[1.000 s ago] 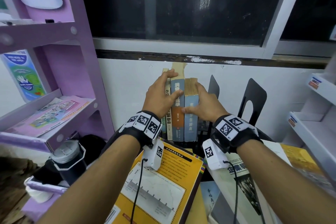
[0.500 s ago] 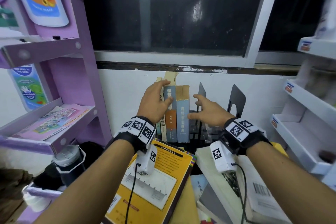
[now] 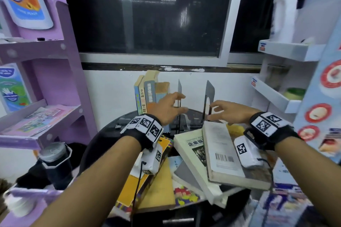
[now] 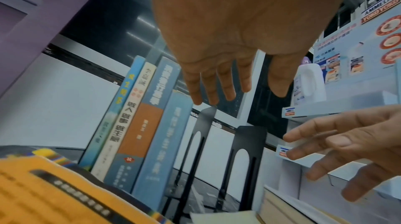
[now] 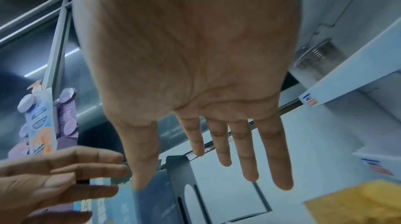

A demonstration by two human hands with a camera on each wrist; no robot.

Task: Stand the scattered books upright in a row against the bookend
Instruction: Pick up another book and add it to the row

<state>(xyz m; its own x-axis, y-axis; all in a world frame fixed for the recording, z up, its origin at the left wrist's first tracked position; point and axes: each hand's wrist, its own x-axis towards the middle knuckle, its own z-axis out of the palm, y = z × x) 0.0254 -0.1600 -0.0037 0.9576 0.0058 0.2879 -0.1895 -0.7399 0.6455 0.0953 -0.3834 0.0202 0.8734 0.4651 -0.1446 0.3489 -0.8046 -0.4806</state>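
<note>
4 books (image 3: 147, 96) stand upright. Both hands, left hand (image 3: 168, 108) and right hand (image 3: 230, 114), hover with loose, empty fingers beside the bookend (image 3: 179, 94). Next, probably slide it against the row.

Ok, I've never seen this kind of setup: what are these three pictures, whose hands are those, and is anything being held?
No machine here: a person wears three cameras. The wide picture comes from the head, looking down at both arms; the other two come from cameras strapped at the wrists, looking along each palm at the fingers. The black bands with checkered squares are those wrist mounts.

On the round dark table, four books stand upright by the wall. Right of them stand two black metal bookends. Nearer the person, loose books lie flat in a heap, including a yellow one.

The left hand and right hand both reach toward the bookends with fingers spread. Neither plainly holds anything, though the right fingertips are close to the nearer bookend.
</note>
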